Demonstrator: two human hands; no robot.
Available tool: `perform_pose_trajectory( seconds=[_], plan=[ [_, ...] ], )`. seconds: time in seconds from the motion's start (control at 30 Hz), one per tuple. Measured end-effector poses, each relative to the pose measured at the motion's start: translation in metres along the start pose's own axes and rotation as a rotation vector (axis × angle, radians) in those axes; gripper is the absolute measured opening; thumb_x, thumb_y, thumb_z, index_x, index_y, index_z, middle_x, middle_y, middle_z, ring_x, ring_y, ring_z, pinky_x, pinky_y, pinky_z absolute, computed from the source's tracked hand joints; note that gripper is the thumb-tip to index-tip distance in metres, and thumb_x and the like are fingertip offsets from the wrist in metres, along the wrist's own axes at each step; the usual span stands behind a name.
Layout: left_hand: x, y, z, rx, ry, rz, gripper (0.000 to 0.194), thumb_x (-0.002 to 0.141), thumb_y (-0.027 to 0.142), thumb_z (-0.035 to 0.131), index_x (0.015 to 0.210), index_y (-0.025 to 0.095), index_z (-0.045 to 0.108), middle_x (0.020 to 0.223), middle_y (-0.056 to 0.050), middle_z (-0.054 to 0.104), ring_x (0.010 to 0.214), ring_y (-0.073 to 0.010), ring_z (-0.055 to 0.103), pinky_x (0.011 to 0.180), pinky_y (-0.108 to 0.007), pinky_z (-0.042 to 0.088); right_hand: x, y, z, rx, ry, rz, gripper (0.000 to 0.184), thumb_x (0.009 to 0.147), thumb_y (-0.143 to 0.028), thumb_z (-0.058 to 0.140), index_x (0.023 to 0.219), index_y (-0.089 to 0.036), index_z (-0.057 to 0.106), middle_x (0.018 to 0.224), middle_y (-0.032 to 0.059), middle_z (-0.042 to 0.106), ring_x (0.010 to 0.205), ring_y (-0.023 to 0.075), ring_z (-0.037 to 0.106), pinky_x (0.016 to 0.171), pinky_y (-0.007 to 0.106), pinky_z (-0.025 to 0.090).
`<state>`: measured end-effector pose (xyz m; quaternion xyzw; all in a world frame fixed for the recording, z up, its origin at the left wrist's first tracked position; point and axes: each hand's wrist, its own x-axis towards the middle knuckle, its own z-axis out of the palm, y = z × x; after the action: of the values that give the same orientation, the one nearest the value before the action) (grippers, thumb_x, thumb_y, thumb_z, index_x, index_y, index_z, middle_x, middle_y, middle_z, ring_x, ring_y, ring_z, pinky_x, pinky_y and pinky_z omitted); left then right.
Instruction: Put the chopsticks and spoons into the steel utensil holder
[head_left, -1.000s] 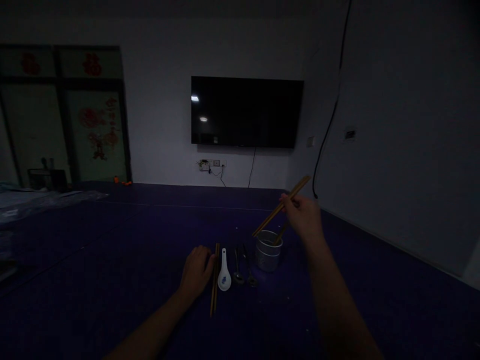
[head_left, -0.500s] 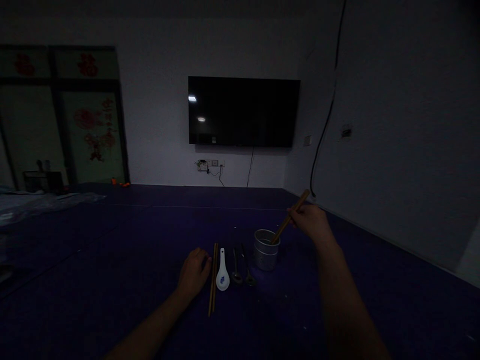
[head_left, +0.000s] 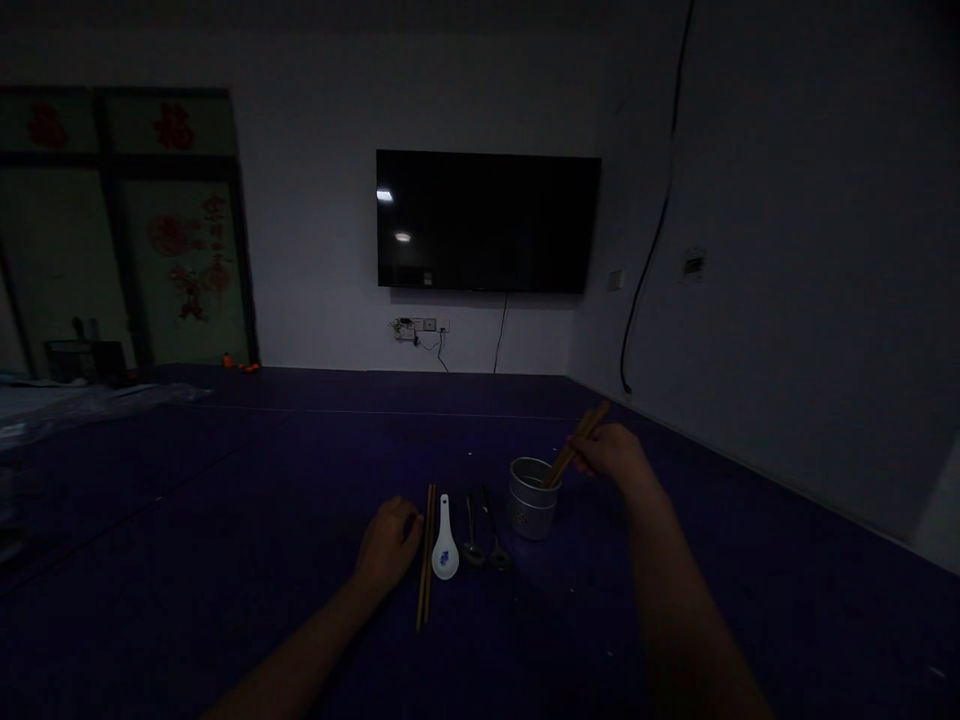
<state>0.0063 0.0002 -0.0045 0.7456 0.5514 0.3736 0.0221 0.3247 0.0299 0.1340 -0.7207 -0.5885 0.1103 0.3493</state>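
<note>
My right hand (head_left: 609, 452) is closed around wooden chopsticks (head_left: 559, 468), which slant down into the mouth of a metal cup (head_left: 532, 515) with small holes in its side. On the purple surface, my left hand (head_left: 390, 540) rests with its fingers loosely extended, beside a pair of wooden chopsticks (head_left: 426, 575) laid lengthwise. A white spoon (head_left: 445, 557) with a blue pattern lies just right of that pair. Two metal spoons, one nearer the white spoon (head_left: 472, 552) and one nearer the cup (head_left: 498, 556), lie alongside. The cup's inside is mostly hidden.
The purple floor (head_left: 337, 440) reaches to the walls in dim light. Clear plastic sheeting (head_left: 142, 402) lies at the left. A television (head_left: 487, 222) hangs on the far wall, and a black cable (head_left: 651, 260) runs down the right wall.
My right hand has come down and slightly left, with the chopsticks lower in the cup and their upper ends now spread apart. My left hand stays in place.
</note>
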Motion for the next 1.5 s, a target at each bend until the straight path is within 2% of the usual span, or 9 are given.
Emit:
perform_pose_trajectory(
  seconds=[0.27, 0.5, 0.8, 0.97, 1.1, 1.3, 1.5],
  plan=[
    [-0.001, 0.002, -0.001, -0.004, -0.009, -0.002, 0.024, 0.085, 0.027, 0.038, 0.078, 0.018, 0.059, 0.085, -0.008, 0.061, 0.089, -0.0198, 0.057, 0.079, -0.033, 0.044, 0.002, 0.004, 0.007, -0.077, -0.013, -0.023, 0.037, 0.081, -0.030, 0.052, 0.048, -0.017, 0.059, 0.051, 0.0056, 0.064, 0.048, 0.0132, 0.061, 0.048, 0.020, 0.041],
    [-0.001, 0.002, -0.002, 0.003, -0.012, 0.003, 0.025, 0.085, 0.027, 0.037, 0.077, 0.018, 0.059, 0.084, -0.008, 0.061, 0.089, -0.0198, 0.057, 0.077, -0.033, 0.044, -0.004, -0.003, 0.004, -0.190, -0.033, -0.040, 0.042, 0.082, -0.031, 0.051, 0.043, -0.018, 0.059, 0.050, 0.0071, 0.064, 0.050, 0.0142, 0.062, 0.050, 0.021, 0.041],
    [-0.002, 0.000, 0.000, 0.010, -0.002, 0.015, 0.025, 0.086, 0.027, 0.037, 0.076, 0.018, 0.058, 0.084, -0.008, 0.061, 0.089, -0.0197, 0.057, 0.076, -0.032, 0.044, -0.001, 0.000, 0.009, -0.120, -0.116, 0.014, 0.040, 0.082, -0.033, 0.053, 0.045, -0.017, 0.061, 0.050, 0.0072, 0.064, 0.049, 0.0143, 0.062, 0.049, 0.021, 0.043],
    [-0.001, -0.001, 0.001, 0.007, -0.005, 0.019, 0.025, 0.086, 0.027, 0.037, 0.077, 0.018, 0.058, 0.083, -0.008, 0.061, 0.087, -0.0195, 0.058, 0.076, -0.032, 0.044, 0.005, 0.006, 0.016, -0.021, -0.123, 0.064, 0.031, 0.080, -0.031, 0.057, 0.054, -0.015, 0.063, 0.052, 0.0069, 0.065, 0.047, 0.0140, 0.061, 0.045, 0.021, 0.042],
    [0.001, -0.002, 0.001, 0.010, -0.017, 0.011, 0.025, 0.086, 0.027, 0.037, 0.077, 0.017, 0.059, 0.083, -0.008, 0.062, 0.086, -0.0199, 0.058, 0.077, -0.033, 0.044, 0.008, 0.010, 0.022, 0.079, -0.148, 0.105, 0.034, 0.080, -0.033, 0.059, 0.051, -0.015, 0.059, 0.052, 0.0072, 0.064, 0.044, 0.0135, 0.059, 0.043, 0.020, 0.043],
    [0.000, -0.003, 0.003, -0.011, -0.003, 0.027, 0.025, 0.085, 0.027, 0.037, 0.077, 0.018, 0.059, 0.084, -0.008, 0.062, 0.087, -0.0197, 0.057, 0.079, -0.033, 0.044, 0.012, 0.013, 0.028, 0.181, -0.092, 0.124, 0.028, 0.079, -0.035, 0.060, 0.064, -0.013, 0.065, 0.060, 0.0073, 0.068, 0.045, 0.0135, 0.060, 0.042, 0.020, 0.042],
    [-0.001, -0.003, 0.002, -0.022, -0.001, 0.043, 0.026, 0.085, 0.029, 0.038, 0.076, 0.018, 0.060, 0.082, -0.008, 0.061, 0.087, -0.0203, 0.058, 0.078, -0.033, 0.044, 0.017, 0.014, 0.032, 0.082, 0.033, 0.041, 0.032, 0.078, -0.035, 0.060, 0.055, -0.013, 0.065, 0.043, 0.0040, 0.058, 0.044, 0.0134, 0.056, 0.043, 0.021, 0.035]
  ],
)
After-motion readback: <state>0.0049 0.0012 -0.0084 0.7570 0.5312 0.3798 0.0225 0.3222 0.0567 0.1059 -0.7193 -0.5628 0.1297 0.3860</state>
